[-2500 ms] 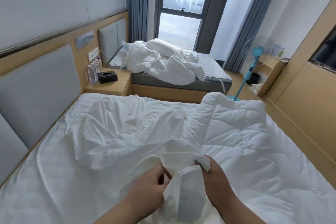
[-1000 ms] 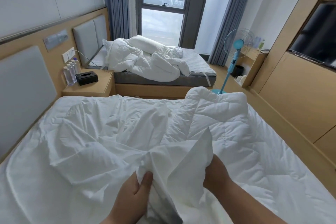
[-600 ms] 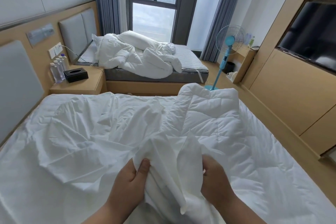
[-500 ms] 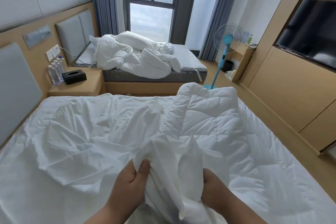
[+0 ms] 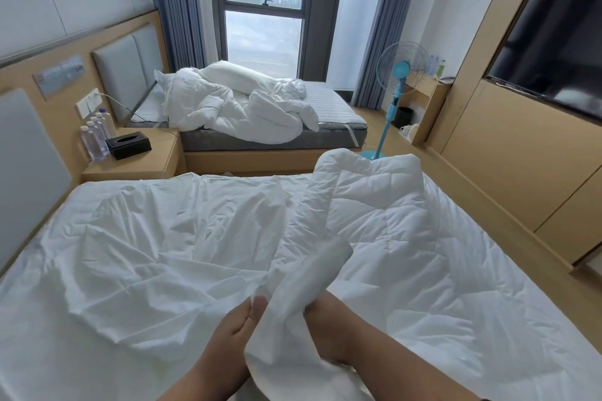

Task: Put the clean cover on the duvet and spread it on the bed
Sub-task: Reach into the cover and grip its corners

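I hold a bunched fold of the clean cover [image 5: 293, 312] up between my hands at the near edge of the bed [image 5: 39, 352]. My left hand [image 5: 233, 325] pinches it, thumb pressed along the fabric's left side with the fingers behind it. My right hand [image 5: 321, 322] is closed into the same fold from the right; cloth drapes over its fingers, so I see only the back of the hand and the wrist, yet the fabric is plainly gathered in it. From my grip the cover rises in a soft rolled ridge toward the middle of the bed, and the rest of it spreads flat and creased over the left half, reaching toward the head-end edge and the far left corner.

The duvet [image 5: 407, 238], quilted in stitched squares, lies over the right half of the bed, just beside the cover and touching it along the middle. Its far corner is folded over at the far right corner of the bed. Part of it runs down to the near edge under my right forearm.

Beyond the far left corner of the bed stands a nightstand [image 5: 156, 159]. On it a black tissue box [image 5: 128, 144] sits beside several clear water bottles [image 5: 94, 137] grouped at its left edge.
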Action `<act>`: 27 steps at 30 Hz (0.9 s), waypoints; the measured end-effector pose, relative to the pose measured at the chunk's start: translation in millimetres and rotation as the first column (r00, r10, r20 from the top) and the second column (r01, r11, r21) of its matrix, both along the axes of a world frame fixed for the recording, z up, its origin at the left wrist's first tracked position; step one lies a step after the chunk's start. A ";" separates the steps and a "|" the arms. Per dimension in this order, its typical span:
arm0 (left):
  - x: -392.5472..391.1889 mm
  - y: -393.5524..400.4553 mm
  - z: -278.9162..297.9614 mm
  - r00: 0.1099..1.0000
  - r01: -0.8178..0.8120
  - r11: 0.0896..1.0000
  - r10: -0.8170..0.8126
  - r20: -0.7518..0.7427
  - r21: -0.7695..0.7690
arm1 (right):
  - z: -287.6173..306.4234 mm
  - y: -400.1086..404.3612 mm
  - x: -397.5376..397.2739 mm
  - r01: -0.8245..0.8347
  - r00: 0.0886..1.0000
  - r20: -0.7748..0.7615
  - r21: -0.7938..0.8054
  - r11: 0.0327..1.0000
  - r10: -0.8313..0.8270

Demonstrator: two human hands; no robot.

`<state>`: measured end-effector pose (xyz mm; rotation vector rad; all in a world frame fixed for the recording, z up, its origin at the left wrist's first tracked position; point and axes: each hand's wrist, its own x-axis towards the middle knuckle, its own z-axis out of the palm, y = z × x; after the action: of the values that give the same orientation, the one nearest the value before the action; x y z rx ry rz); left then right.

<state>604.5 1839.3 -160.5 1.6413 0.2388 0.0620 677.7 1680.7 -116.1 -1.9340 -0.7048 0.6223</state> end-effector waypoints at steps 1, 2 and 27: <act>-3.0 3.7 -2.3 1.000 -0.007 0.999 0.005 0.026 0.044 | -1.2 -1.2 1.4 0.011 0.999 -0.039 -0.023 1.000 -0.012; -7.0 7.6 -1.1 0.999 -0.035 0.995 0.032 0.030 0.095 | 3.1 -2.4 1.3 0.012 0.996 -0.093 -0.039 0.999 -0.016; 10.4 49.0 -38.8 0.988 -0.082 0.732 -0.029 0.152 0.676 | 3.9 -36.6 35.2 0.651 0.690 -0.593 0.257 0.714 -0.415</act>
<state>614.8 1888.3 -199.3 2.3639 0.1222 0.3332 712.9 1644.1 -112.3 -1.3426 0.0949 0.4795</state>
